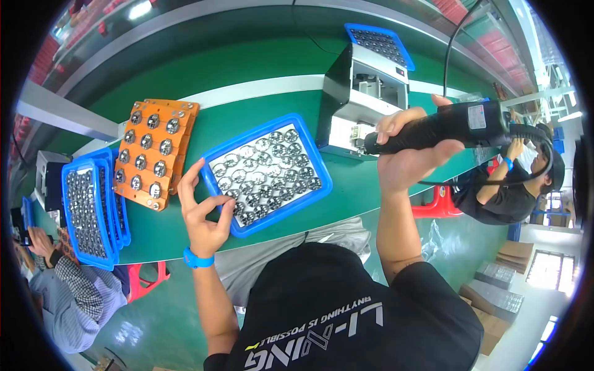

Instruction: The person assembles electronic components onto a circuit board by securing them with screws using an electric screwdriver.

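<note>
My right hand (413, 139) is wrapped around a black electric screwdriver (433, 128). The driver lies nearly level, with its tip at the front of a black-and-silver screw feeder (365, 102). A cable runs from its back end. At the lower left corner of a blue tray (318, 166), my left hand (207, 219) has thumb and forefinger drawn together beside the round metal parts (263, 176). Whatever sits between those fingertips is hidden. Another finger reaches up along the tray's left rim. Left of the tray, an orange fixture (162, 143) carries rows of similar round parts.
Stacked blue trays (90, 213) of parts stand at the table's left. Another blue tray (378, 44) lies behind the feeder. Co-workers sit at left (74, 297) and right (504, 185). A red stool (438, 203) and cardboard boxes (516, 253) are on the right.
</note>
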Demonstrator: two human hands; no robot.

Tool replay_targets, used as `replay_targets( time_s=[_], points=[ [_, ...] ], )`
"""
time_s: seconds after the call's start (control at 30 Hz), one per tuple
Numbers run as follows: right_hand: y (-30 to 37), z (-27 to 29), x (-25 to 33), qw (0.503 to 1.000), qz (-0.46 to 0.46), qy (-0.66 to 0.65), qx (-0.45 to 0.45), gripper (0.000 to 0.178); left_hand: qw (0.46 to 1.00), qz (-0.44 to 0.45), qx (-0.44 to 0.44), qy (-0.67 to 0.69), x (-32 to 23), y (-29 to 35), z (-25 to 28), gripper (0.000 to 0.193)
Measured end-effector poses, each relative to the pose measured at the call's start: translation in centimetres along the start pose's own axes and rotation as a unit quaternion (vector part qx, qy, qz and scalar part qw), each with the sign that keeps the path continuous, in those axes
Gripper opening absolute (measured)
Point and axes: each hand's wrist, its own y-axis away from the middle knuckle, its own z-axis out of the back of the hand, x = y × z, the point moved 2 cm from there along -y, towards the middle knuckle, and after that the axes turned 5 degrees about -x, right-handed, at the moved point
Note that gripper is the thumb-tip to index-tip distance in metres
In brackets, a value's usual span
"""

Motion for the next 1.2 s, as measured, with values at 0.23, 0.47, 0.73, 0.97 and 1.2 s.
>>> replay_targets(
  time_s=[0.23,0.47,0.73,0.97,1.2],
  points=[
    [-0.2,2.0,-1.5,0.999,0.024,0.016,-0.035,0.077,1.000,-0.016,0.000,-0.015,-0.2,-0.3,-0.3,0.007],
    [-0.3,1.3,-1.5,0.998,-0.023,0.054,0.020,0.073,0.999,-0.012,-0.004,-0.032,-0.3,0.9,0.0,0.007],
    [5.1,-5.0,-1.5,0.969,-0.144,-0.159,0.121,0.096,1.000,0.003,-0.019,-0.012,0.1,0.9,0.1,0.007],
    [11.0,-12.3,-3.3,0.956,-0.189,-0.158,0.158,0.099,0.999,0.003,-0.040,0.008,0.4,0.9,0.3,0.008],
    [12.9,-13.4,-5.3,0.959,-0.177,-0.127,0.182,0.095,0.999,-0.005,-0.037,0.007,0.5,0.7,0.7,0.009]
  ],
)
